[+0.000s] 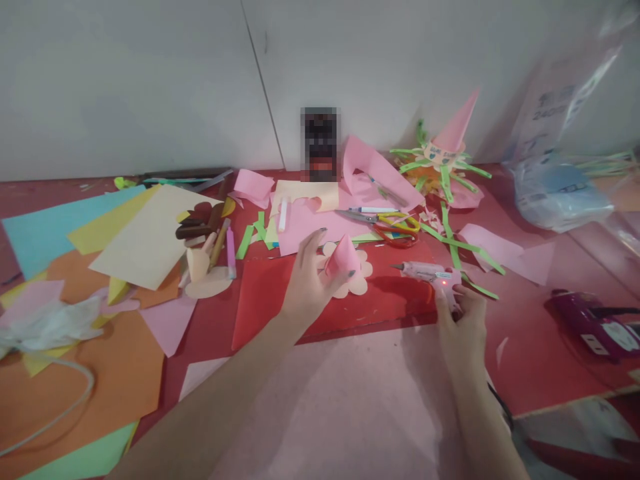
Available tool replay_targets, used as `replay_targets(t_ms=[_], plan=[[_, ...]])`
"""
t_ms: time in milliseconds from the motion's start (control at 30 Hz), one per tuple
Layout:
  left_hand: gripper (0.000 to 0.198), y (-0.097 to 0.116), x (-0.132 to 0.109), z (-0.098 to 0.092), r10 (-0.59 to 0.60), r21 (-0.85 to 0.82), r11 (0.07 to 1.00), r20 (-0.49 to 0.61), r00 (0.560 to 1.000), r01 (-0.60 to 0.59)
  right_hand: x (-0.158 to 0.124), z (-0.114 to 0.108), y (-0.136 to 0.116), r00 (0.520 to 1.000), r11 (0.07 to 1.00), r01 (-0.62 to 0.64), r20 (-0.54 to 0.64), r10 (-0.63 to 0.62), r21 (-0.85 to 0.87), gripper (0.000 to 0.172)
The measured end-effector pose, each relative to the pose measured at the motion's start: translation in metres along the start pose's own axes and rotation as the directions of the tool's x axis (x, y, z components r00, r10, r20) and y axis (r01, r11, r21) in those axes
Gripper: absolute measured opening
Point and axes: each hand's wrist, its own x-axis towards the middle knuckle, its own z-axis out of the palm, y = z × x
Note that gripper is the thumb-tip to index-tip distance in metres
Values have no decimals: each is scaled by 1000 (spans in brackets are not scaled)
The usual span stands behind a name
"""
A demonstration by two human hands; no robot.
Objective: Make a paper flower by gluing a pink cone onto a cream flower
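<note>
My left hand [311, 277] is curved around a small pink paper cone [345, 257], thumb at its near side and fingers at its left. The cone stands upright on a cream flower-shaped paper [357, 285] with rounded petals, which lies on a red board [270, 293]. In my right hand [460, 320] is a pink glue gun [430, 272], its nozzle pointing left toward the flower but apart from it. A small red light glows on the gun's body. My palm partly hides its handle.
Behind the board lie yellow-and-orange-handled scissors [395, 223], pens and pink paper scraps. A finished-looking paper figure with a pink cone hat [456, 127] stands at the back right. Coloured sheets [140, 233] cover the left. A purple power strip [595, 327] sits at the right.
</note>
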Motion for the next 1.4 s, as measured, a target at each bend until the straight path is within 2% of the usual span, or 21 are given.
replay_targets(t_ms=[33,67,100,167,233,300,400,733,867,933,1233,1400], plan=[[46,1,-2,-4,39,39,999,-42,998,-37,0,0,-1,1000,1000,5,-1,-5,-9,56],[31,1,-4,-8,99,82,992,-41,994,-96,-1,0,-2,1000,1000,9,3,-9,-29,59],[20,1,-5,-12,168,125,978,24,986,-170,-2,0,-5,1000,998,11,12,-10,-57,62],[18,1,-8,-15,299,194,918,235,925,-346,-3,-1,-9,999,993,8,49,-3,-117,70],[21,1,-11,-15,367,237,839,418,831,-490,-4,-1,-11,996,986,2,89,13,-165,73],[21,0,-14,-13,389,271,781,492,779,-562,-5,-1,-11,994,983,9,110,12,-183,73],[19,-2,-17,-9,396,299,751,509,764,-588,-5,0,-7,996,984,33,82,-19,-174,68],[28,-6,-18,-9,346,247,822,501,793,-514,-10,-4,-10,997,988,44,69,-34,-150,65],[25,-9,-19,-7,243,211,917,378,893,-339,-13,-5,-13,996,986,57,77,-46,-154,60],[22,-10,-20,-6,184,193,947,323,928,-255,-15,-6,-15,994,986,70,91,-56,-153,58],[18,-9,-18,-5,149,157,966,305,941,-204,-22,4,-19,975,938,214,120,-188,-271,48],[20,-8,-17,-5,127,137,975,298,946,-174,-26,9,-26,956,921,279,168,-240,-272,40]])
